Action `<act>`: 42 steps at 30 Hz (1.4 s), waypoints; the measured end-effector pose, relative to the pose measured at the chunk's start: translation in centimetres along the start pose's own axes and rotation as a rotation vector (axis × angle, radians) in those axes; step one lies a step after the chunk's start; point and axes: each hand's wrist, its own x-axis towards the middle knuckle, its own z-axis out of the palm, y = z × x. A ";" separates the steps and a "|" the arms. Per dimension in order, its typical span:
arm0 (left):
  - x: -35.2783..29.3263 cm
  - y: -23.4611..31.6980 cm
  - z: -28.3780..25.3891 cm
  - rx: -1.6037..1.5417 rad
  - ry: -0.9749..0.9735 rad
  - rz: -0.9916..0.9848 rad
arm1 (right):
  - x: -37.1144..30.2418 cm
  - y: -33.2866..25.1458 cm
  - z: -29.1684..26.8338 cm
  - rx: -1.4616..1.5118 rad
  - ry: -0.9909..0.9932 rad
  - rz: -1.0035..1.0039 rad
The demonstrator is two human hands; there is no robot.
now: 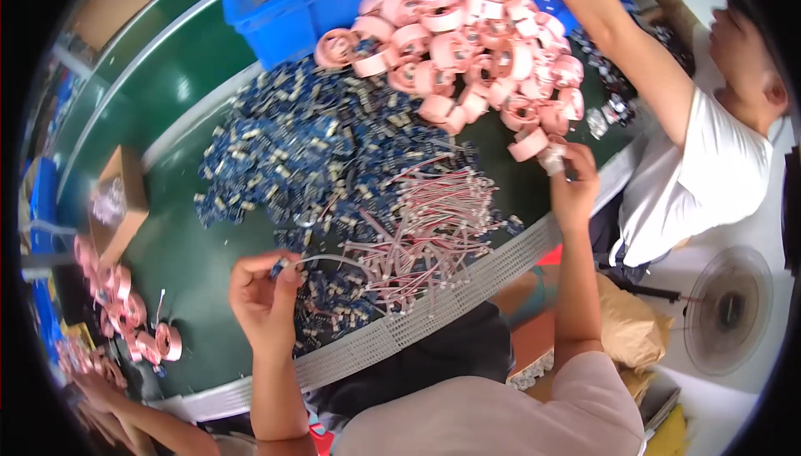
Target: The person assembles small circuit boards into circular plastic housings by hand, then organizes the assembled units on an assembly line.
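My left hand [265,296] is closed in a pinch around a small blue circuit board [280,268], and a pale cable [334,258] runs from there toward the right. Beyond and to the right, my right hand [576,181] has its fingertips closed at the edge of a pink ring-shaped housing [528,144] by the near end of the pile. Something whitish covers those fingertips; I cannot make out what it is. Between my hands lies a heap of thin red-and-white wire leads [442,214]. Many more blue circuit boards [292,139] spread out behind them.
A pink housing pile [467,47] leans against a blue bin [292,22]. On the right, a co-worker's arm [617,30] reaches over the table. Another person's hand [100,393] works lower left, near more pink housings. An open cardboard box [121,206] stands left; a perforated pale edge strip [400,335] borders the green surface [192,289].
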 end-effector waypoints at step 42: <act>0.8 0.2 1.4 -0.123 -0.037 -0.050 | -3.2 -16.7 12.8 0.459 -0.766 -0.457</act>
